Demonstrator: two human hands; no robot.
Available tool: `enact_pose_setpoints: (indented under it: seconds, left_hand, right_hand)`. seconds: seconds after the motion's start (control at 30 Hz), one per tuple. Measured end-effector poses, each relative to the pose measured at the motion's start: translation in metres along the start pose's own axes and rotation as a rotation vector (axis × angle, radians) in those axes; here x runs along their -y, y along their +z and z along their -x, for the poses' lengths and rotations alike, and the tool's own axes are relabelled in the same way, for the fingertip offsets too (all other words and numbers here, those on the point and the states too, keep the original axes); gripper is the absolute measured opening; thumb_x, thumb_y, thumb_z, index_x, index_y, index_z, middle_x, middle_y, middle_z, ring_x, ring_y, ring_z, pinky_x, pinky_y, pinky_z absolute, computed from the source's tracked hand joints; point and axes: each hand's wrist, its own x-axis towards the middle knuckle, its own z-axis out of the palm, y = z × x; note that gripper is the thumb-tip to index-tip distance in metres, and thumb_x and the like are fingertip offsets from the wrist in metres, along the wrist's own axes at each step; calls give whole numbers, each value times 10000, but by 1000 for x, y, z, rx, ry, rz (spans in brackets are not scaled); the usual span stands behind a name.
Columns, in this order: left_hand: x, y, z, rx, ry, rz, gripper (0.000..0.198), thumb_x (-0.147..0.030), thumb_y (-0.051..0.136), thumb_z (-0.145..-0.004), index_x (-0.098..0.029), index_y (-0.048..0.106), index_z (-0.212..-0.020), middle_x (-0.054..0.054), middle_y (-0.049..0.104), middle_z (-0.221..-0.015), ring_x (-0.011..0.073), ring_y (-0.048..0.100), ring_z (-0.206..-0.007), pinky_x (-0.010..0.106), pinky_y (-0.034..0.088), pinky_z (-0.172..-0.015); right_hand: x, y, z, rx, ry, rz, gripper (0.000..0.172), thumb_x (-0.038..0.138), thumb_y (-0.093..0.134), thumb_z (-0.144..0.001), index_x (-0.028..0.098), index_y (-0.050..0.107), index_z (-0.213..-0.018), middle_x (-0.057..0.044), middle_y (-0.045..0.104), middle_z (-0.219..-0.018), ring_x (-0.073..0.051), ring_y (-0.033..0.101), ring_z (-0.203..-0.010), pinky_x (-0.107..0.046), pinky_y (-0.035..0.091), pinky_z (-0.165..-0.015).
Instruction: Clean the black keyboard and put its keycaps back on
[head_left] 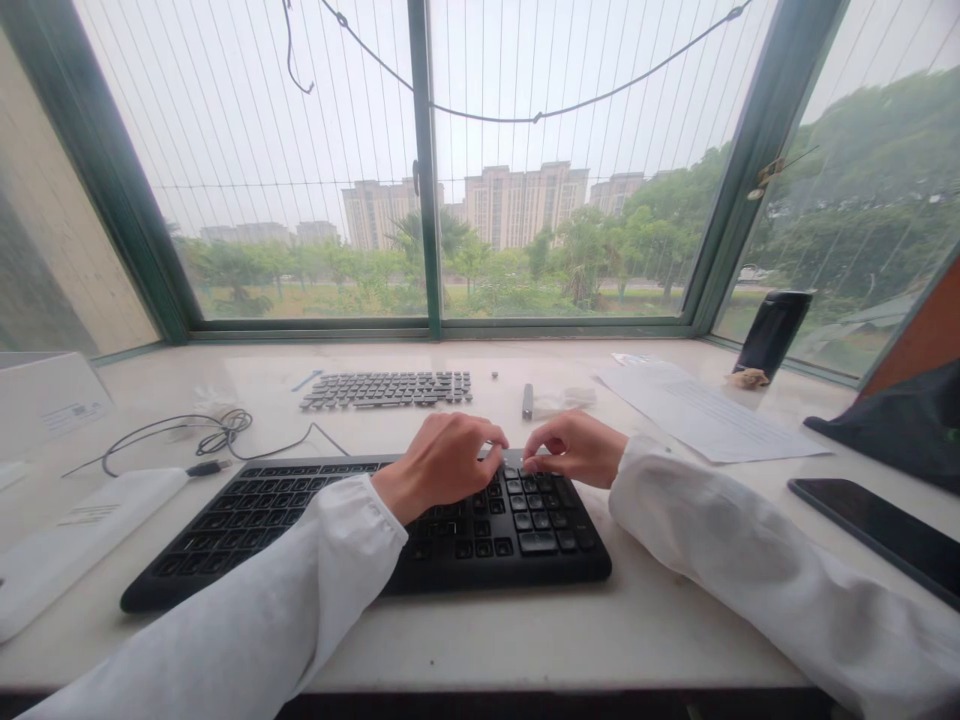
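Observation:
A black keyboard (322,535) lies in front of me. Its number pad (540,515) carries keycaps, while most other positions show bare square sockets. Above the top of the number pad, my left hand (446,462) is closed, thumb and forefinger brought together. From the other side my right hand (576,447) meets it, also closed, its fingertips at the top row of the pad. Whatever either hand pinches is hidden or too small to name. Behind the keyboard, loose keycaps (390,388) are laid out in rows.
A single keycap (494,375) and a small dark stick-shaped object (528,401) lie behind my hands. Left are a coiled cable (225,430) and a white box (82,540). Right are paper sheets (705,405), a phone (885,530) and a dark bottle (774,335) by the window.

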Motion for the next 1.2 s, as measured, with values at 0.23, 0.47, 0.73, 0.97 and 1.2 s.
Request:
enact_pose_setpoints:
  seconds: [0.23, 0.47, 0.73, 0.97, 1.2]
  left_hand:
    - [1, 2, 0, 2, -3, -9, 252, -278, 507, -872, -275, 745, -955, 17, 755, -915, 205, 696, -842, 289, 481, -726]
    - [3, 3, 1, 2, 6, -15, 252, -276, 498, -874, -299, 737, -952, -5, 754, -933, 217, 699, -856, 307, 486, -718]
    - [7, 1, 0, -10, 12, -17, 243, -272, 503, -869, -278, 737, -935, 1, 754, -913, 215, 701, -849, 315, 495, -739]
    - [10, 6, 0, 2, 8, -36, 235, -265, 511, -851, -283, 740, -901, -7, 754, -870, 218, 702, -822, 316, 500, -719]
    - [21, 1, -1, 8, -58, -138, 274, -250, 465, -875, -215, 736, -894, 60, 744, -889, 228, 695, -815, 327, 510, -691]
  right_hand:
    - [4, -2, 1, 23, 13, -15, 227, 396, 680, -779, 201, 787, -825, 62, 345, -526, -84, 313, -526, -246, 249, -544]
    - [1, -2, 1, 34, 2, -37, 266, 425, 666, -784, 193, 786, -831, 66, 319, -517, -84, 293, -518, -251, 236, -536]
    - [-5, -1, 0, 57, -15, -39, 330, 482, 648, -779, 183, 783, -811, 71, 290, -499, -87, 265, -507, -257, 232, -522]
    - [-20, -7, -3, -129, 61, -39, 445, 593, 584, -785, 185, 757, -819, 66, 254, -533, -103, 250, -528, -266, 231, -523]
    - [-55, -8, -8, -362, 219, 164, 431, 602, 559, -781, 217, 752, -800, 33, 419, -554, -128, 391, -539, -276, 333, -576]
